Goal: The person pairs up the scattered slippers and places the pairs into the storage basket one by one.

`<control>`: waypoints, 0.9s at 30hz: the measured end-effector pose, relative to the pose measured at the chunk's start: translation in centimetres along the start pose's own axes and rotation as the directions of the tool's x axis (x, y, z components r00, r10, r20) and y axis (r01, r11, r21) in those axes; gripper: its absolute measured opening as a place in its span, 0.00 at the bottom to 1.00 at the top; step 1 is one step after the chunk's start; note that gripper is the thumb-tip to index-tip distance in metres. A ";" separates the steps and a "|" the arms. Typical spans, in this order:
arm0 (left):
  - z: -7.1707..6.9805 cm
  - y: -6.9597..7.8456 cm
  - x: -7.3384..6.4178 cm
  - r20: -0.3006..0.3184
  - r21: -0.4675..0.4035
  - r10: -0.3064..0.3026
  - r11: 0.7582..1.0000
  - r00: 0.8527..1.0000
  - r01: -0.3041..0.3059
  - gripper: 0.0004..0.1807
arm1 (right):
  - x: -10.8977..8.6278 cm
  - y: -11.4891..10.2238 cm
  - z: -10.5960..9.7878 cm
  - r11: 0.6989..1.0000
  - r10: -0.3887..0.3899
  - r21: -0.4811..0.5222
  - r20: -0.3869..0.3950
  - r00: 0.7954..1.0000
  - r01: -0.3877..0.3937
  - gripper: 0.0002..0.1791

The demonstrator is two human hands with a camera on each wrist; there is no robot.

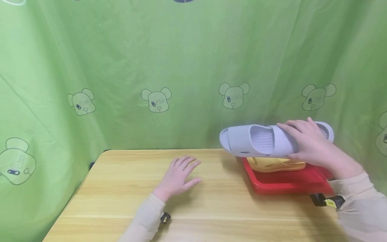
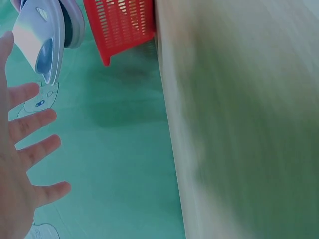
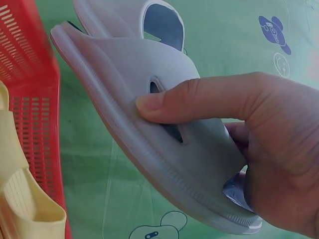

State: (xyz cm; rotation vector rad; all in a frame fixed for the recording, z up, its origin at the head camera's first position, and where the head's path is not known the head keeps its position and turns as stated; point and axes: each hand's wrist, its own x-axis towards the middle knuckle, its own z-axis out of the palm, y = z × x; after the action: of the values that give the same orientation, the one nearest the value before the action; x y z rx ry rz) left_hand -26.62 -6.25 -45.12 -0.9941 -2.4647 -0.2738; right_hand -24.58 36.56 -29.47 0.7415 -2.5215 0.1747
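Note:
A pair of pale grey-lavender slippers [image 1: 262, 140] is held in the air above the red basket [image 1: 287, 188] by my right hand [image 1: 314, 146]. In the right wrist view, the thumb presses the outer side of the near slipper [image 3: 199, 149], and another slipper [image 3: 117, 17] shows behind it. Most of the right fingers are hidden behind the slippers there. Yellow slippers [image 1: 276, 165] lie in the basket, partly covered by the held pair in the head view. My left hand [image 1: 178, 176] hovers over the table with fingers spread, holding nothing.
A wood-grain table [image 1: 121, 188] spans the front, with the basket at its right side. Behind and at both sides hangs a green curtain [image 1: 193, 60] printed with bear heads. Dark straps with small devices [image 1: 165, 217] are near the wrists.

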 end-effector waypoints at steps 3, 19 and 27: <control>0.1 0.3 0.1 -0.018 -0.010 0.009 1.000 1.000 -0.010 0.37 | -0.2 0.5 -0.1 1.000 0.001 -0.002 0.002 1.000 -0.001 0.55; 0.8 1.9 2.4 -0.037 -0.017 0.020 1.000 0.999 -0.021 0.36 | -2.0 3.0 -1.0 0.999 0.009 -0.030 -0.004 1.000 -0.009 0.54; 1.0 3.1 4.0 -0.060 -0.016 0.014 1.000 0.998 -0.015 0.34 | -2.6 3.7 -1.3 0.999 0.016 -0.041 -0.003 1.000 -0.016 0.55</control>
State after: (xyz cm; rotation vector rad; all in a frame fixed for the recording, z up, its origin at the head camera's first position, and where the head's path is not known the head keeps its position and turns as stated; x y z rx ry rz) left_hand -27.35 -1.26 -44.02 -0.9952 -2.4042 -0.3155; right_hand -24.08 41.23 -29.56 0.7048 -2.5214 0.1291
